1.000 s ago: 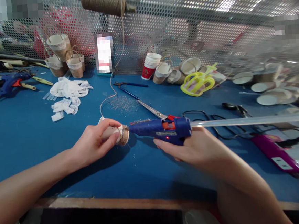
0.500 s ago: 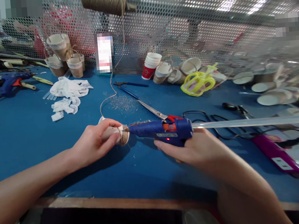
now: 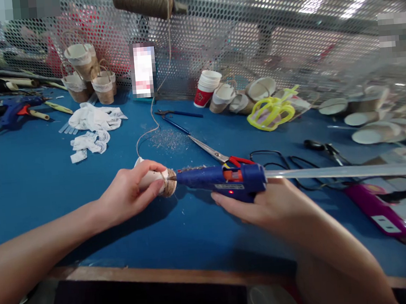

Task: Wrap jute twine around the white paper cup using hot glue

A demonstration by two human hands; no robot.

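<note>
Between thumb and fingers, my left hand [image 3: 135, 187] grips a small white paper cup [image 3: 149, 177] lying on its side, its right end wound with brown twine [image 3: 171, 183]. My right hand [image 3: 256, 204] is closed round a blue glue gun [image 3: 208, 177] with a lit red light and a long clear glue stick out of its back. The gun's nozzle points left and meets the twine-wound part of the cup. A strand of twine runs from the cup up to a spool [image 3: 142, 2] near the mesh.
Scissors [image 3: 206, 147] and pliers [image 3: 182, 113] lie beyond my hands. White scraps [image 3: 95, 118] and twine-wrapped cups [image 3: 105, 89] are at the left. A yellow crown shape [image 3: 270, 114], black cables and a purple power strip [image 3: 379, 208] are at the right.
The view has shifted slightly. The glue gun and my right hand have moved a little right and down, with the nozzle still at the twine. My left hand keeps its grip.
</note>
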